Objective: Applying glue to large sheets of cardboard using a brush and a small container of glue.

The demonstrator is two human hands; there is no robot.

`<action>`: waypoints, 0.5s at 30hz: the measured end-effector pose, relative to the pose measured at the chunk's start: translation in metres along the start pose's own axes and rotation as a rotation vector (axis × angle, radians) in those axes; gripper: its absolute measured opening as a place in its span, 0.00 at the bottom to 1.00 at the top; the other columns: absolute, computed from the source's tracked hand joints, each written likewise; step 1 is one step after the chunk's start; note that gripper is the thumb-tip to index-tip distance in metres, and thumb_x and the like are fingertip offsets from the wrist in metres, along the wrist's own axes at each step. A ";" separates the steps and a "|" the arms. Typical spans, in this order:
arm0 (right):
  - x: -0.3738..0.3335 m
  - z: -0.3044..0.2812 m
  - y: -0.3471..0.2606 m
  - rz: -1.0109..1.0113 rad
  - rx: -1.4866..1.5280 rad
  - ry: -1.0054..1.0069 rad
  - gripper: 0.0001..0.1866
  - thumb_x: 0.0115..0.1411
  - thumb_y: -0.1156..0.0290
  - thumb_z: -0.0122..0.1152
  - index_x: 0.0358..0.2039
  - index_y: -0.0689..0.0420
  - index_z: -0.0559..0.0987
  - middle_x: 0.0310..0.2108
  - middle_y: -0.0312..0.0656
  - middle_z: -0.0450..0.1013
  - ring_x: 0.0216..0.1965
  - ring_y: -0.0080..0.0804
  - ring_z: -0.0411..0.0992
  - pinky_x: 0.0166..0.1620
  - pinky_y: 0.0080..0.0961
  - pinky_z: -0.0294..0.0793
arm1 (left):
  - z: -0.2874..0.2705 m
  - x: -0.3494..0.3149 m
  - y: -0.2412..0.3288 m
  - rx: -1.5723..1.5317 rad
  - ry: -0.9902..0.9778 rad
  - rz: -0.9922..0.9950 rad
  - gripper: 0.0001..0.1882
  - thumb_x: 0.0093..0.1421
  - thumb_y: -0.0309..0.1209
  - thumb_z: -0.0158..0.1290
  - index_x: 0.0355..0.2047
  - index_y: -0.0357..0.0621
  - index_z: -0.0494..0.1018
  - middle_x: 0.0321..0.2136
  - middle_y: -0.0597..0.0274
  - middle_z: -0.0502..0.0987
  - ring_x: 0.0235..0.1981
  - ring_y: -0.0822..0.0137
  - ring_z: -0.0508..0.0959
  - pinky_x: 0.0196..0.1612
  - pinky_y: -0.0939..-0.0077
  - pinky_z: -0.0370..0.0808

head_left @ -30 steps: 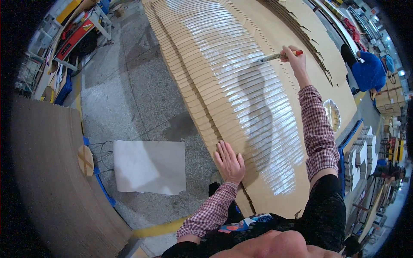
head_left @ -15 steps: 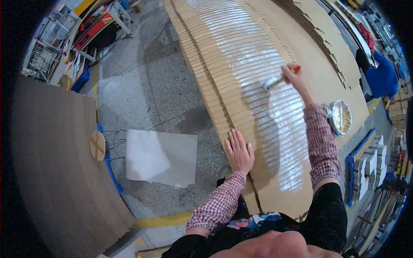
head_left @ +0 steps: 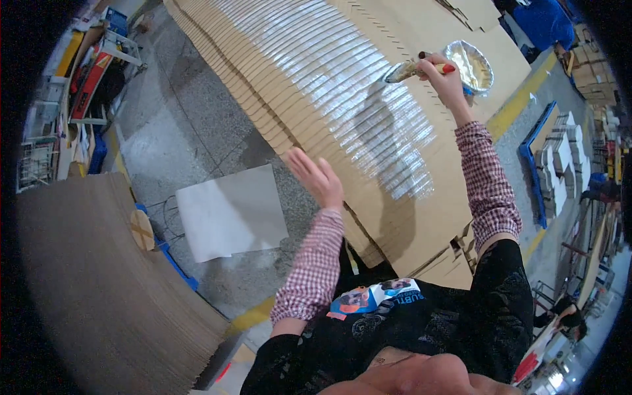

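Observation:
My right hand [head_left: 444, 80] is closed around a paintbrush [head_left: 401, 71] with a red-tipped handle. The bristles are at the right border of a glossy wet band [head_left: 342, 85] that runs across fanned-out, overlapping cardboard sheets [head_left: 260, 99]. Close beyond that hand stands a lined bowl [head_left: 486, 64] holding a pale, shiny substance. My left hand [head_left: 318, 179] is held out at the left edge of the cardboard, fingers stretched, with nothing in it.
A white sheet [head_left: 230, 214] lies on the floor to the left, beside a tall stack of brown cardboard [head_left: 99, 283]. On the right, a blue pallet [head_left: 534, 164] carries white cut pieces [head_left: 563, 158]. A person in blue [head_left: 543, 25] is at the far right.
My left hand has come up from lying flat on the cardboard edge. My right hand and the brush are now closer to the bowl. The whole view has shifted.

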State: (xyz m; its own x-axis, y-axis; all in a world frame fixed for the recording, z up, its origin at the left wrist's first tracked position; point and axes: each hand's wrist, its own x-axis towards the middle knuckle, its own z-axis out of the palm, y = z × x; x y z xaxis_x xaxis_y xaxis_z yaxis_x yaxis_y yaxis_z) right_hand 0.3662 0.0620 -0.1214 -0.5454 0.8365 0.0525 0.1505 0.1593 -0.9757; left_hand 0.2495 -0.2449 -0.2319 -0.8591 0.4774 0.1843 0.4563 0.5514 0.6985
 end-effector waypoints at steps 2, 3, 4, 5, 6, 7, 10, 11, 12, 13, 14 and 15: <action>-0.007 0.001 0.013 -0.054 0.043 0.018 0.07 0.54 0.72 0.61 0.24 0.63 0.75 0.22 0.34 0.70 0.26 0.18 0.70 0.29 0.15 0.73 | 0.005 -0.019 0.007 0.106 -0.097 -0.002 0.31 0.66 0.41 0.31 0.64 0.34 0.43 0.65 0.44 0.40 0.67 0.49 0.41 0.66 0.58 0.38; -0.015 0.005 0.023 -0.099 0.075 0.017 0.07 0.55 0.73 0.60 0.24 0.63 0.75 0.21 0.33 0.69 0.25 0.18 0.69 0.28 0.15 0.72 | 0.010 -0.026 0.000 0.143 -0.107 0.005 0.31 0.66 0.41 0.30 0.64 0.33 0.43 0.65 0.44 0.40 0.67 0.50 0.42 0.66 0.58 0.38; -0.026 0.001 0.036 -0.093 0.083 0.021 0.07 0.55 0.73 0.60 0.24 0.63 0.75 0.21 0.33 0.69 0.25 0.18 0.69 0.28 0.15 0.72 | 0.012 -0.030 0.000 0.175 -0.117 0.012 0.31 0.66 0.41 0.29 0.64 0.33 0.43 0.65 0.44 0.40 0.67 0.51 0.42 0.66 0.58 0.38; -0.042 -0.008 0.047 -0.133 -0.042 0.015 0.08 0.54 0.72 0.60 0.23 0.63 0.74 0.20 0.33 0.68 0.24 0.17 0.68 0.27 0.16 0.69 | 0.013 -0.031 -0.002 0.182 -0.122 0.016 0.31 0.66 0.41 0.29 0.64 0.33 0.43 0.65 0.44 0.40 0.67 0.51 0.42 0.66 0.58 0.38; -0.063 -0.020 0.062 -0.168 -0.172 0.005 0.08 0.54 0.72 0.59 0.22 0.63 0.74 0.19 0.33 0.67 0.24 0.17 0.67 0.25 0.17 0.67 | 0.012 -0.031 -0.001 0.232 -0.119 0.024 0.31 0.66 0.40 0.30 0.63 0.33 0.43 0.65 0.44 0.40 0.67 0.52 0.42 0.66 0.58 0.38; -0.091 -0.040 0.079 -0.099 -0.247 0.005 0.08 0.53 0.72 0.59 0.22 0.63 0.74 0.19 0.34 0.67 0.23 0.17 0.67 0.25 0.17 0.65 | 0.013 -0.032 0.002 0.276 -0.117 0.034 0.31 0.66 0.40 0.30 0.63 0.32 0.43 0.65 0.44 0.40 0.67 0.53 0.42 0.66 0.59 0.38; -0.152 -0.071 0.083 0.099 -0.267 -0.002 0.09 0.51 0.71 0.60 0.22 0.63 0.74 0.18 0.35 0.67 0.22 0.17 0.65 0.26 0.17 0.64 | 0.015 -0.032 0.002 0.313 -0.112 0.039 0.31 0.66 0.40 0.30 0.63 0.31 0.43 0.65 0.44 0.40 0.67 0.53 0.42 0.66 0.60 0.39; -0.152 -0.074 0.080 0.098 -0.260 -0.003 0.09 0.51 0.71 0.60 0.22 0.63 0.74 0.18 0.35 0.67 0.22 0.17 0.65 0.26 0.17 0.64 | 0.014 -0.032 0.003 0.319 -0.109 0.041 0.31 0.66 0.40 0.30 0.63 0.31 0.43 0.65 0.44 0.40 0.67 0.53 0.42 0.66 0.60 0.39; -0.150 -0.077 0.074 0.077 -0.279 0.015 0.09 0.52 0.71 0.60 0.22 0.64 0.74 0.18 0.35 0.67 0.21 0.17 0.65 0.26 0.17 0.64 | 0.016 -0.032 0.004 0.333 -0.099 0.039 0.31 0.66 0.40 0.31 0.63 0.31 0.44 0.65 0.44 0.41 0.67 0.53 0.43 0.66 0.60 0.40; -0.149 -0.076 0.067 0.062 -0.295 0.033 0.09 0.52 0.71 0.60 0.22 0.64 0.74 0.18 0.35 0.68 0.21 0.17 0.65 0.26 0.17 0.64 | 0.016 -0.033 0.003 0.350 -0.094 0.036 0.31 0.65 0.40 0.31 0.63 0.30 0.44 0.65 0.43 0.41 0.67 0.54 0.43 0.66 0.60 0.40; -0.142 -0.070 0.061 0.059 -0.287 0.031 0.09 0.52 0.71 0.60 0.22 0.64 0.74 0.18 0.35 0.68 0.21 0.17 0.65 0.26 0.17 0.64 | 0.017 -0.033 0.002 0.357 -0.088 0.038 0.31 0.65 0.40 0.31 0.63 0.30 0.44 0.65 0.43 0.41 0.67 0.54 0.43 0.66 0.60 0.40; -0.129 -0.057 0.050 -0.026 -0.185 0.059 0.09 0.53 0.71 0.59 0.22 0.64 0.74 0.18 0.34 0.68 0.21 0.17 0.65 0.26 0.17 0.63 | 0.016 -0.033 0.001 0.356 -0.095 0.038 0.31 0.66 0.40 0.31 0.63 0.31 0.44 0.65 0.43 0.40 0.67 0.53 0.42 0.66 0.60 0.40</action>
State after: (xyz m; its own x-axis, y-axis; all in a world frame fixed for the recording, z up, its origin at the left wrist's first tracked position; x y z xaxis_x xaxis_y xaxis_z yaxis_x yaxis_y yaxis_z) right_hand 0.4917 -0.0081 -0.1650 -0.5026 0.8593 0.0949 0.2886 0.2702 -0.9185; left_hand 0.2822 -0.2490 -0.2483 -0.8223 0.5542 0.1290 0.5538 0.7274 0.4053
